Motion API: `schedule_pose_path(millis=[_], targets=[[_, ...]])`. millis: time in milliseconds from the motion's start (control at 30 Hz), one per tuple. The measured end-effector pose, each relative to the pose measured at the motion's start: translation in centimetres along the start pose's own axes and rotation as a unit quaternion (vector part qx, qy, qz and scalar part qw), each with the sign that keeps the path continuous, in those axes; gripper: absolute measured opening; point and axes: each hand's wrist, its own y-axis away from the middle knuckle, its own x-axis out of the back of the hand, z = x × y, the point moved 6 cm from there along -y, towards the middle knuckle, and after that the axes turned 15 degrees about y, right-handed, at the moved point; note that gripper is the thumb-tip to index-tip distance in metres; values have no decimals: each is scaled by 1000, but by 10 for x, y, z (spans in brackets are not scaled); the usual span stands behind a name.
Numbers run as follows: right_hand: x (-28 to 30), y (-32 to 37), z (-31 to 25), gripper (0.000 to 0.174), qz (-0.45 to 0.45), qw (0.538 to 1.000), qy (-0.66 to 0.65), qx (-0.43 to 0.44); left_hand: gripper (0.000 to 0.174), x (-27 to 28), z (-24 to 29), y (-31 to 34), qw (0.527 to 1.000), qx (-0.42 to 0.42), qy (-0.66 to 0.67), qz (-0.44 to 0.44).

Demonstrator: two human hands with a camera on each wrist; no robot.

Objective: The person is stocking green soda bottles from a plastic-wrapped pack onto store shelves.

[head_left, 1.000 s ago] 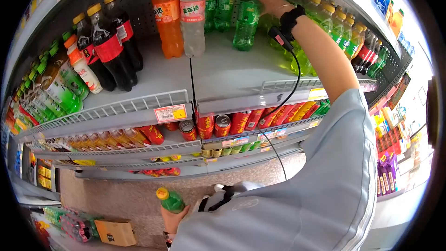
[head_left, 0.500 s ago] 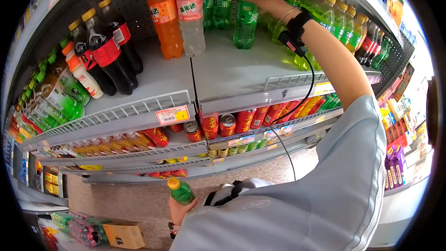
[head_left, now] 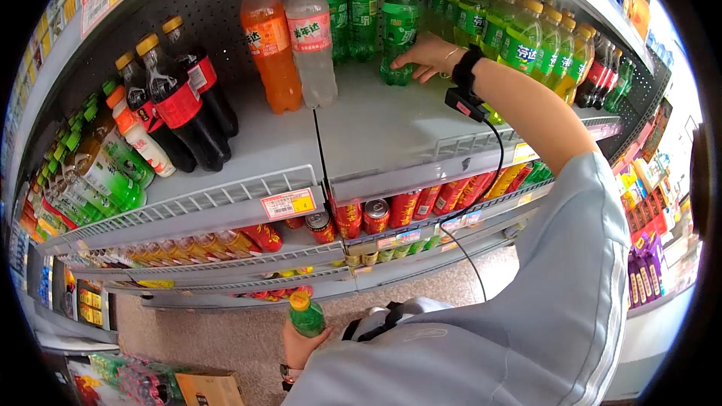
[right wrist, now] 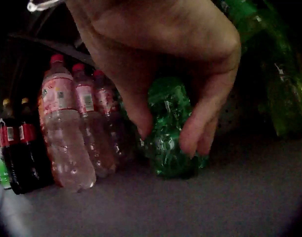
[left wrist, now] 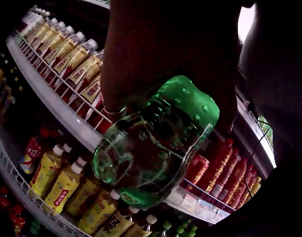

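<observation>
A green bottle with a yellow cap (head_left: pixel 306 316) is gripped by my left hand (head_left: pixel 301 346), low in the head view; its clear green base (left wrist: pixel 146 148) fills the middle of the left wrist view. On the upper shelf (head_left: pixel 368 128), another green bottle (head_left: pixel 399 22) stands upright. My right hand (head_left: pixel 435 56) is at its lower part, fingers spread and one overlapping the bottle. In the right wrist view, the green bottle (right wrist: pixel 168 128) shows between the thumb and fingers of the right hand (right wrist: pixel 166 54); whether they press on it I cannot tell.
Orange (head_left: pixel 269 45) and clear pink-capped bottles (head_left: pixel 311 37) stand left of the green ones, dark cola bottles (head_left: pixel 177 98) further left. Yellow-green bottles (head_left: pixel 519 41) crowd the right. A wire rail (head_left: pixel 195 199) edges the shelf, with red cans (head_left: pixel 376 216) below. A cable (head_left: pixel 500 158) hangs from the right wrist.
My right hand has moved down from the cap of the shelf bottle to its lower part, its fingers now spread. The shelf bottle stays upright. The left hand still grips its bottle.
</observation>
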Motion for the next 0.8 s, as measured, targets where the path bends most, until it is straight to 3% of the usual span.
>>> schedule_pose_path(millis=[100,167,200,267,333,500,600,700,767,800], targets=[[4,-37,18,68,19,997,12,-71,62,-7,14,6,999,12,26,35],[2,-58,12,63,-44,979,190,63,61,-2,6,9,997,33,32,62],[2,-65,10,63,-43,979,191,63,61,0,-2,12,998,29,34,49],[13,-84,20,60,36,992,-4,-122,61,-2,0,10,998,20,39,41],[10,-101,27,59,44,991,-17,-127,61,-1,12,19,994,66,23,88],[16,-121,21,59,5,993,-15,-113,62,20,-39,36,991,78,28,106],[18,-128,19,58,25,995,14,-97,68,21,-34,36,988,91,15,125],[19,-126,21,60,6,992,81,-101,72,22,-15,33,984,120,-16,132],[14,-131,24,79,-5,990,115,-85,70,20,3,29,978,140,-38,148],[15,-123,18,83,-12,979,194,-65,61,16,23,21,984,88,27,154]])
